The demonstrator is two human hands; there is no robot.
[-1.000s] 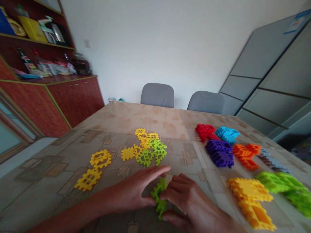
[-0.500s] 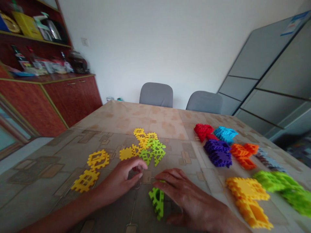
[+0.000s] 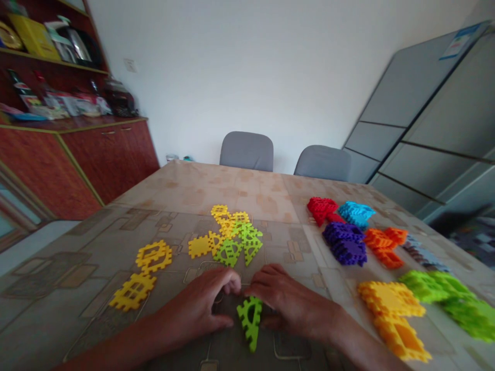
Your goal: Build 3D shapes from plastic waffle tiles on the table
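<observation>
Left hand (image 3: 203,297) has come in since the earlier frame, my head view shows — it now stands just beside the green triangular piece (image 3: 252,332), thumb and fingers parted around nothing. My right hand (image 3: 288,297) has its fingers at the piece's far edge; whether they pinch it, I cannot tell. It sits between both sets of fingers, at the tabletop (image 3: 284,234). I judge it light, stiff plastic — best taken by its toothed edges.
</observation>
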